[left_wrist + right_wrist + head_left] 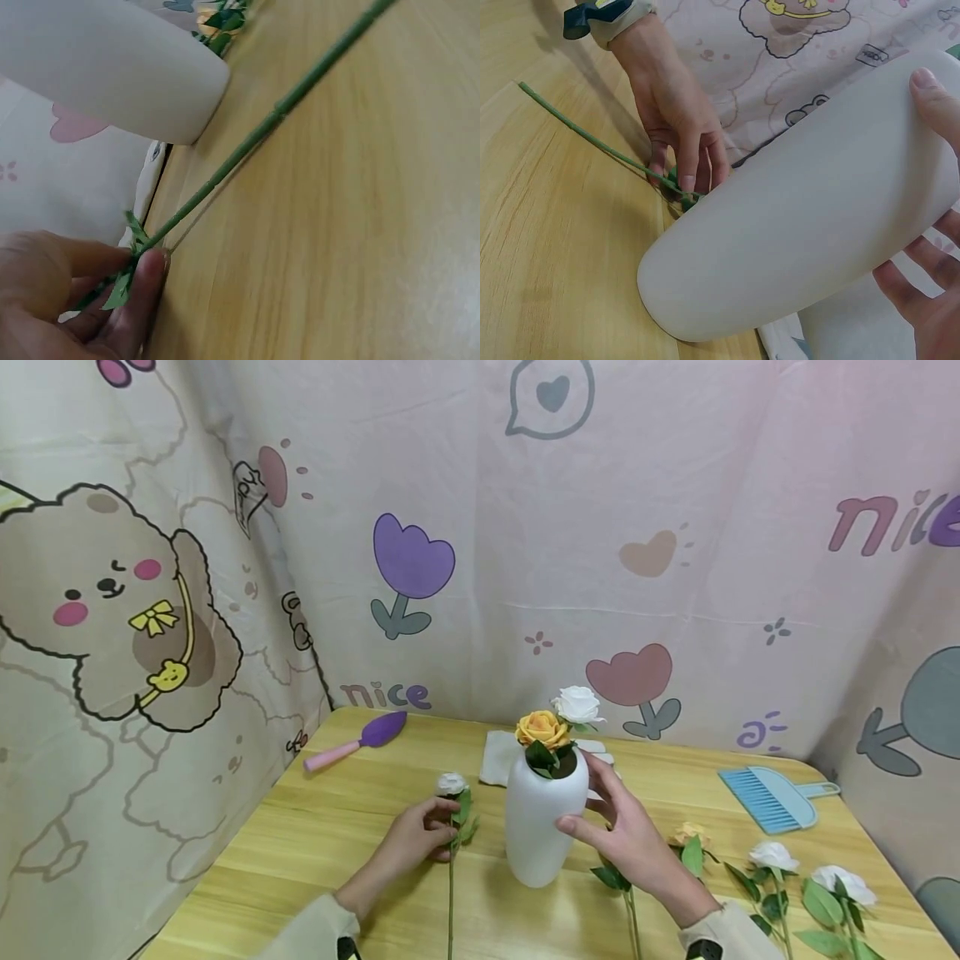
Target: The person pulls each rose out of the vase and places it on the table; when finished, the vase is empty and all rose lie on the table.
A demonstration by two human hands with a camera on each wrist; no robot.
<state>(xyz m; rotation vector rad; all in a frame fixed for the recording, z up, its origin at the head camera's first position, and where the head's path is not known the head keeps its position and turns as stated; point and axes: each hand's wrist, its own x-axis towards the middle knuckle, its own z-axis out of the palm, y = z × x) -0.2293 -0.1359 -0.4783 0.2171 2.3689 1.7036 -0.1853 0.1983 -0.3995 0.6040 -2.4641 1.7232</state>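
Observation:
Between the thumb and fingers of my left hand (422, 835) is the green stem (251, 140) of a white rose (452, 784), just below its bloom. The rose's stem runs toward me, close over the wooden table. To its right stands a tall white vase (543, 827). My right hand (626, 827) grips the vase near its upper side, thumb in front and fingers round the far side. An orange-yellow rose (543, 728) and another white rose (577, 705) show above the vase's mouth; their lower stems are hidden inside.
Loose on the right of the table (360, 835) lie a yellow rose (692, 835) and two white roses (773, 857). A blue dustpan with brush (776, 797) lies behind them. White folded cloth (498, 760) is behind the vase, and a purple trowel (382, 729) lies back left.

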